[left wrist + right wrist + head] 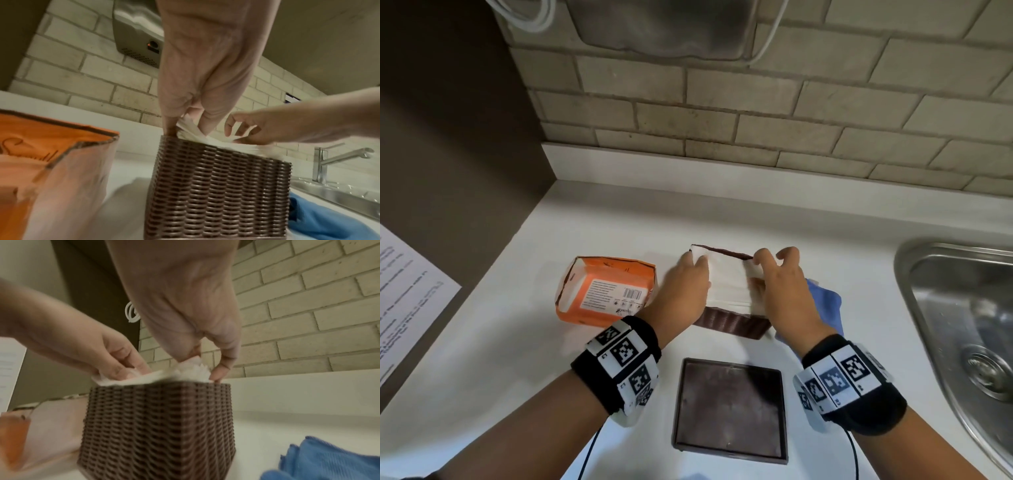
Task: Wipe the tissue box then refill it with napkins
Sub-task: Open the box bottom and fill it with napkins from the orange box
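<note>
A brown woven tissue box (732, 323) stands open on the white counter with a stack of white napkins (727, 277) sitting in its top. My left hand (690, 270) grips the stack's left edge, thumb and fingers pushing down at the rim (189, 129). At the right edge my right hand (774, 265) pinches the napkins (191, 373) with curled fingers. The napkins still rise above the box's rim (158, 426). The box's flat brown lid (731, 407) lies on the counter in front of it.
An opened orange napkin pack (606, 291) lies just left of the box. A blue cloth (825, 305) is bunched at its right, partly behind my right wrist. A steel sink (962, 325) is at far right, a brick wall behind, and a printed sheet (404, 301) at far left.
</note>
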Demonstrator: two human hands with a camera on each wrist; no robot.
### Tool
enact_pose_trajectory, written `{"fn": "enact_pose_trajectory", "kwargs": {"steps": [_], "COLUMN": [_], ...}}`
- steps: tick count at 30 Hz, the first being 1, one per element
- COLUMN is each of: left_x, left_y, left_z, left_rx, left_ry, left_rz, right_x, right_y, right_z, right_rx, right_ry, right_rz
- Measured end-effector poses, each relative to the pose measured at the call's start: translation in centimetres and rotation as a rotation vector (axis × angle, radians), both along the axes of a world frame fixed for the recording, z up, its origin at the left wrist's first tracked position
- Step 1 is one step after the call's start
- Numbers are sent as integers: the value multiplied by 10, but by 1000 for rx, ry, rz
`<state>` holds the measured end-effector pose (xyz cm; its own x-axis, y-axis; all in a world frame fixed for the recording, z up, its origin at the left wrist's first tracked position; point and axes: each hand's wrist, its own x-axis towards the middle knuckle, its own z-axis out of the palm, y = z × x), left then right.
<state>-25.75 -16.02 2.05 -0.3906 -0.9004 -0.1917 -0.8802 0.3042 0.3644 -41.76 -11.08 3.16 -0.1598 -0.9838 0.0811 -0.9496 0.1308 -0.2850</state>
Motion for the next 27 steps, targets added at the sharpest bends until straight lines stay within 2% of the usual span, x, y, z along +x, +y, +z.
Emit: {"fn": "enact_pose_trajectory", "kwargs": {"steps": [3, 6, 11, 13, 15, 18, 22, 24, 26, 27], "left_x": [6, 9, 11, 12, 13, 8, 4, 8, 17, 22], "left_y": [-2, -5, 4, 10, 10, 2, -4, 0, 13, 23], "left_z": [-8, -14, -9, -10, -12, -19, -21, -16, -5, 0], "left_rx": [-180, -227, -371, -317, -212, -163, -92, -99, -110, -202], "left_ry": [24, -16, -55, -55, -38, -187, -200, -102, 168, 301], "left_rz": [-77, -148, -254, -324, -324, -308, -303, -305, -232, -190], "right_x": [-4, -5, -9, -13, -17, -21, -19, -19, -20, -20], "right_y": [9, 14, 12, 10, 7, 2, 1, 7, 22, 34], "right_z": [6, 9, 3, 0, 0, 3, 4, 9, 15, 18], "right_rx": [-11, 82, 111, 112, 125, 135, 154, 154, 47, -43], "right_ry": [-32, 37, 147, 171, 166, 127, 154, 179, 116, 44], "right_rz": [121, 220, 236, 246, 277, 313, 334, 327, 298, 270]}}
